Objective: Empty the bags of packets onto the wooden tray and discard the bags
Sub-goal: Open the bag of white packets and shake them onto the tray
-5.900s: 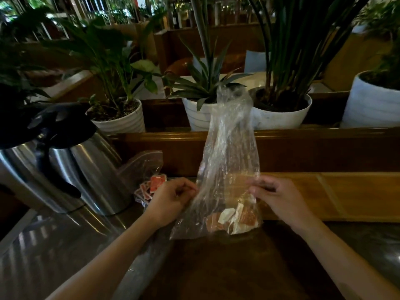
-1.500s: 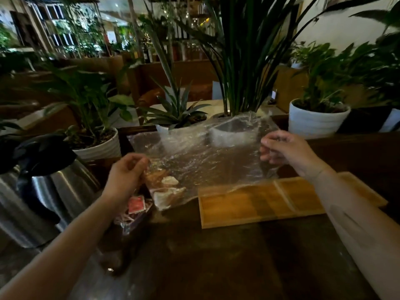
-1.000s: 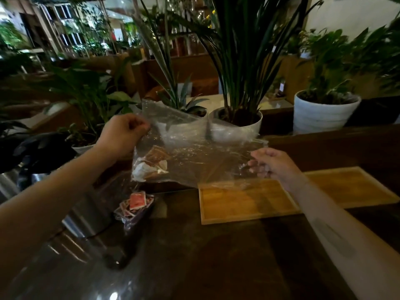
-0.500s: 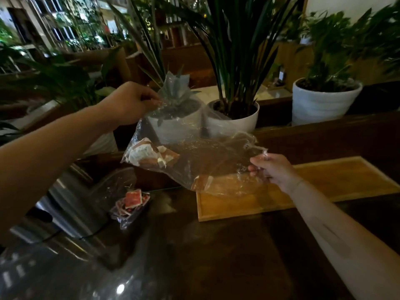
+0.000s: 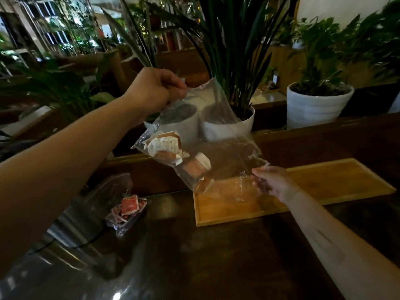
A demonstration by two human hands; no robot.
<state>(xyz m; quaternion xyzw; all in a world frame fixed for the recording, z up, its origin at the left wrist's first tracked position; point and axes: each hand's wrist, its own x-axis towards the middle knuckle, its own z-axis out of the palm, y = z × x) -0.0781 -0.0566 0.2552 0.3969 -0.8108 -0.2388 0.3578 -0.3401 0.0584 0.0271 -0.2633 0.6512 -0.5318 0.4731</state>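
two hands tip the clear crinkled plastic bag (image 5: 207, 135): the left hand (image 5: 154, 89) has risen, pinching the closed end high, while the right hand (image 5: 271, 182) pinches the mouth low over the long pale wooden tray (image 5: 324, 182). orange-and-white packets (image 5: 179, 156) now slide mouthward, so emptying is imminent. a second bag of red packets (image 5: 127, 210) waits on the dark table (image 5: 216, 256).
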